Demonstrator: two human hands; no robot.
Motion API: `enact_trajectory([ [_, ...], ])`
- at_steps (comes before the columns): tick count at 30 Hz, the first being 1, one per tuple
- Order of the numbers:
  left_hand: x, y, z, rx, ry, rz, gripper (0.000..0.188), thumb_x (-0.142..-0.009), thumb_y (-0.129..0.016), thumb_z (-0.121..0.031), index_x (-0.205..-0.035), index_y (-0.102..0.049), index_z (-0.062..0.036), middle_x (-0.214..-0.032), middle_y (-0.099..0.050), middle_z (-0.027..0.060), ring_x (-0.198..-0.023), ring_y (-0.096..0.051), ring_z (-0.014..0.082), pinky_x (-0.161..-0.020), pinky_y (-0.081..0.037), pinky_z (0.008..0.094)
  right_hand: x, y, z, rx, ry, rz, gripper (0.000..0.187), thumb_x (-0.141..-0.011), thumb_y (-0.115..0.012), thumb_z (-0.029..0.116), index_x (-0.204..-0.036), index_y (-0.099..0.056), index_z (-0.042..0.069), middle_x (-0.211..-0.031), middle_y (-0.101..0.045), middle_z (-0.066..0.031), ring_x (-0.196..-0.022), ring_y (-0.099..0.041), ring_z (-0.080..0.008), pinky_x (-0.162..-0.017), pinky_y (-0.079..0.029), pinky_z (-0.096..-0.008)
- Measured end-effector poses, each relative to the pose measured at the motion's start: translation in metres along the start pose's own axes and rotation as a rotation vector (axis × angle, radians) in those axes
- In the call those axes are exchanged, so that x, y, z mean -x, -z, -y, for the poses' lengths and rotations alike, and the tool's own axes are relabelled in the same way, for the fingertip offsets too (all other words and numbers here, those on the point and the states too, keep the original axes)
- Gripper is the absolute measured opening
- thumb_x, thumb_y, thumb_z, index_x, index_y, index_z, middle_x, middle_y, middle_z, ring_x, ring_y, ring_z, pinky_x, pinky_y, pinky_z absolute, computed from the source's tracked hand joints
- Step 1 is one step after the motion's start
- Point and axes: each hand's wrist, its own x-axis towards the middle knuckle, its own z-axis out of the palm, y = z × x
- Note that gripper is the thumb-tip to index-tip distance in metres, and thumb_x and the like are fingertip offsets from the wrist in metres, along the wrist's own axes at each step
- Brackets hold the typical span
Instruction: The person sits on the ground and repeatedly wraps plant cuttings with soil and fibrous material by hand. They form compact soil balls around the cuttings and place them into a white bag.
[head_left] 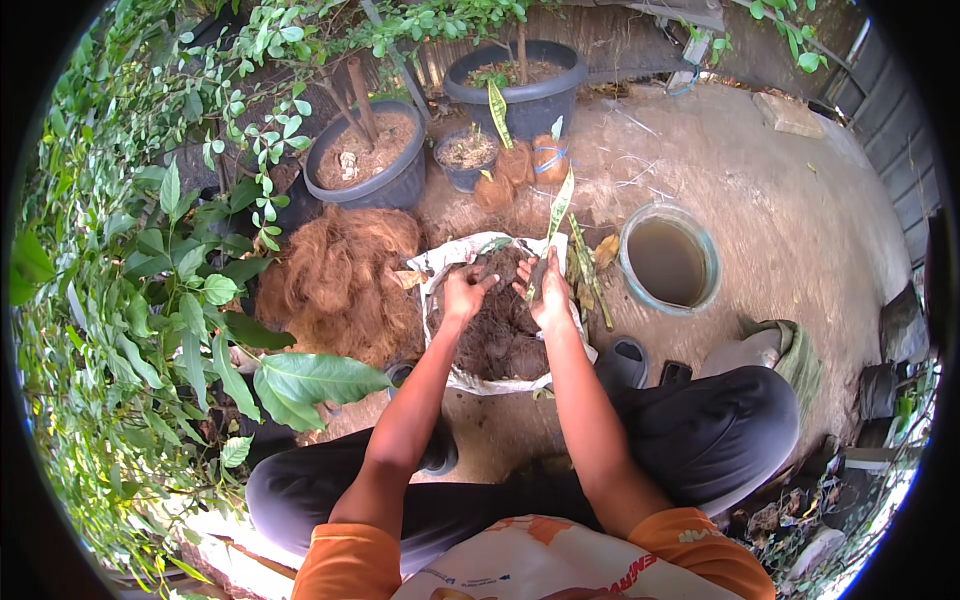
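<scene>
An open white sack (470,381) stands in front of me, holding dark, damp-looking soil mixed with fibre (497,335). Over its left part is my left hand (466,292), fingers loosely curled and a little apart, with nothing visible in them. My right hand (549,300) is closed around the lower end of a variegated snake plant leaf (561,204), which points up and away; a dark clump at its base is partly hidden by the fingers. Long yellow-green leaves (590,282) lie just beyond the sack's right edge.
A heap of brown coconut fibre (350,280) lies left of the sack. Dark pots (390,185) stand behind, beside fibre-wrapped bundles (551,160). To the right are a bucket of murky water (716,262), a sandal (627,360) and a dark phone-like object (676,373). Leafy branches crowd the left.
</scene>
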Motion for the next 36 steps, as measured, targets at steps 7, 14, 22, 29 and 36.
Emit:
enact_trajectory([
  [7,0.012,-0.007,-0.003,0.166,0.023,-0.019,0.06,-0.077,-0.079,-0.036,-0.114,-0.063,0.0088,-0.112,-0.065,0.0272,-0.106,-0.064,0.0302,-0.092,-0.048,0.0375,0.009,-0.011,-0.01,-0.033,-0.069,-0.011,0.047,-0.093,-0.046,0.061,-0.11,-0.054,0.018,-0.102,-0.058,0.0011,-0.103,-0.054,-0.0187,-0.087,-0.043,-0.0449],
  [14,0.022,-0.003,-0.032,0.23,-0.012,0.045,0.066,-0.083,-0.072,-0.041,-0.118,-0.059,0.0128,-0.116,-0.062,0.0298,-0.112,-0.061,0.0328,-0.096,-0.046,0.0375,0.001,-0.007,-0.012,-0.018,-0.009,-0.027,0.051,-0.095,-0.046,0.058,-0.127,-0.053,0.019,-0.125,-0.055,-0.0008,-0.115,-0.052,-0.0203,-0.098,-0.034,-0.0549],
  [22,0.042,-0.022,-0.041,0.097,-0.303,-0.02,0.05,-0.085,-0.068,-0.037,-0.116,-0.065,0.0014,-0.113,-0.063,0.0282,-0.118,-0.056,0.0403,-0.1,-0.043,0.0421,-0.015,0.006,-0.02,0.022,0.104,-0.032,0.05,-0.096,-0.048,0.053,-0.122,-0.059,0.012,-0.127,-0.054,-0.0076,-0.119,-0.046,-0.0211,-0.1,-0.034,-0.0464],
  [29,0.038,-0.029,-0.028,0.208,-0.272,0.001,0.043,-0.097,-0.053,-0.038,-0.112,-0.068,0.0001,-0.101,-0.069,0.0171,-0.097,-0.064,0.0272,-0.087,-0.049,0.0356,-0.009,0.012,-0.016,-0.039,0.032,0.021,0.045,-0.096,-0.051,0.05,-0.113,-0.063,0.01,-0.118,-0.058,-0.0102,-0.111,-0.052,-0.0195,-0.095,-0.042,-0.0367],
  [36,0.024,-0.024,-0.038,0.482,-0.063,-0.109,0.058,-0.097,-0.053,-0.042,-0.131,-0.047,0.005,-0.124,-0.055,0.0193,-0.114,-0.053,0.0257,-0.099,-0.04,0.0363,-0.007,-0.006,-0.037,-0.049,0.049,0.101,0.042,-0.094,-0.055,0.051,-0.11,-0.065,0.013,-0.119,-0.059,-0.0084,-0.113,-0.052,-0.0185,-0.097,-0.04,-0.0399],
])
